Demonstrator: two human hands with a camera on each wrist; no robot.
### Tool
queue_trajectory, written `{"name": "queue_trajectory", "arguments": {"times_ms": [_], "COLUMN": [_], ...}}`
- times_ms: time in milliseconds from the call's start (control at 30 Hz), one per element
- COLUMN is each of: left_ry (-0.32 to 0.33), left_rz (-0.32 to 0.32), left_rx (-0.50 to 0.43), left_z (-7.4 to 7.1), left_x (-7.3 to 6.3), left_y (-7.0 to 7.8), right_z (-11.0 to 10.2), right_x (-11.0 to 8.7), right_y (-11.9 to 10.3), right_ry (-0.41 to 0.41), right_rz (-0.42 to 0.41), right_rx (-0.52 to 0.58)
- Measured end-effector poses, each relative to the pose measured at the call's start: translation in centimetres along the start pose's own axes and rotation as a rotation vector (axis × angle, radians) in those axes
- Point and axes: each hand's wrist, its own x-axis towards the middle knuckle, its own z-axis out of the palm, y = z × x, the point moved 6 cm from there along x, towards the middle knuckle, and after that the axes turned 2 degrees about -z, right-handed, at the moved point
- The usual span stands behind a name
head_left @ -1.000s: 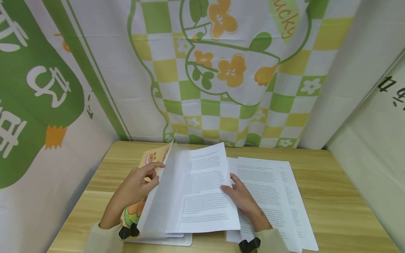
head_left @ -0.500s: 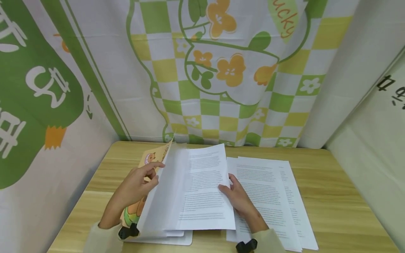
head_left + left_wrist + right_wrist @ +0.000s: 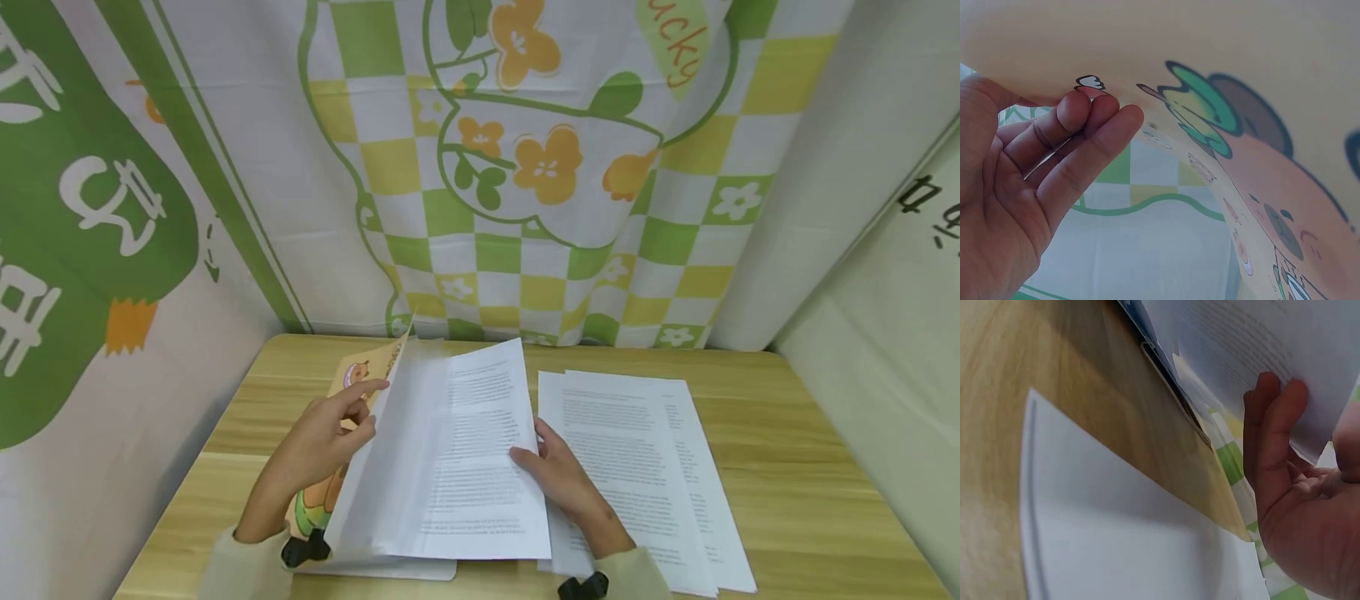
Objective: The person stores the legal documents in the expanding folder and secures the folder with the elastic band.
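Note:
A folder with a yellow-orange cartoon cover [image 3: 378, 357] and clear plastic sleeves [image 3: 397, 433] stands open on the table. My left hand [image 3: 330, 433] pinches the raised cover's edge between thumb and fingers; the left wrist view shows its fingers curled at the cartoon-printed cover [image 3: 1241, 44]. A printed sheet [image 3: 487, 475] lies with its left part behind the translucent sleeve. My right hand [image 3: 566, 479] grips this sheet by its right edge, thumb on top and fingers beneath. In the right wrist view, those fingers [image 3: 1275, 425] press against the underside of the paper [image 3: 1241, 350].
Several loose printed sheets [image 3: 622, 467] overlap on the wooden table [image 3: 795, 467] to the right, partly under my right forearm. The folder's white back cover [image 3: 420, 569] shows at the front. A green-and-yellow checked curtain [image 3: 540, 292] hangs behind the table.
My right hand has moved left with the printed sheet, which now sits farther into the sleeve and lower at its front edge. My left hand has stayed nearly still.

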Motion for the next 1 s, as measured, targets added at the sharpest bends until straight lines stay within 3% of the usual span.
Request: {"name": "queue_trajectory", "arguments": {"times_ms": [467, 600, 833, 1000], "left_ry": [-0.011, -0.004, -0.009, -0.004], "left_rz": [-0.037, -0.039, -0.055, -0.060], "left_rx": [0.004, 0.015, 0.010, 0.022], "left_z": [0.1, 0.1, 0.2, 0.0], "left_x": [-0.1, -0.1, -0.2, -0.1], "left_y": [-0.1, -0.2, -0.2, -0.1], "right_z": [1.3, 1.2, 0.4, 0.2], "right_x": [0.0, 0.0, -0.4, -0.5], "right_y": [-0.4, -0.4, -0.3, -0.4], "right_ry": [-0.074, -0.091, -0.033, -0.025], "right_rz": [-0.033, -0.021, -0.001, -0.006], "right_rx": [0.021, -0.030, -0.172, -0.161]}}
